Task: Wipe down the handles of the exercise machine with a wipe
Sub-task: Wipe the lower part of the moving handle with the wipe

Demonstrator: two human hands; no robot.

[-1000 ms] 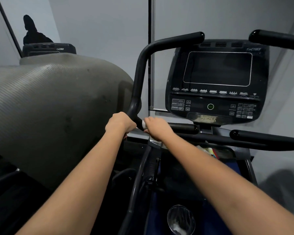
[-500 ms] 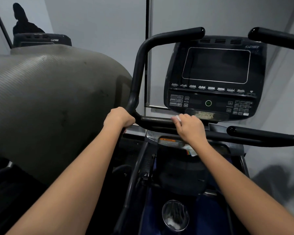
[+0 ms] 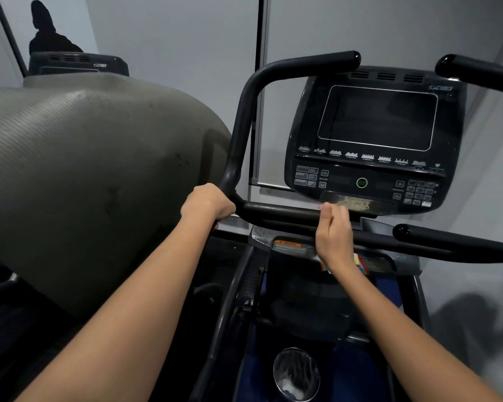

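Head view: grey mat (image 3: 84, 175) left of the left hand (image 3: 206, 205), which grips the handle (image 3: 279, 211) bend. Right hand (image 3: 333, 232) on the bar, fingers curled; wipe hidden, cannot tell. Best: firm, overlapping strokes.

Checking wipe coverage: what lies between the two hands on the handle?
Head view: only a bare stretch of black handlebar between left hand and right hand.

Console (image 3: 372, 140), right of centre: "INCLINE" between its arrow keys; brand at upper right corner too blurred.
Second console (image 3: 79, 63), upper left: brand mark, unreadable.
Orange sticker (image 3: 288, 244), below handlebar: unreadable.
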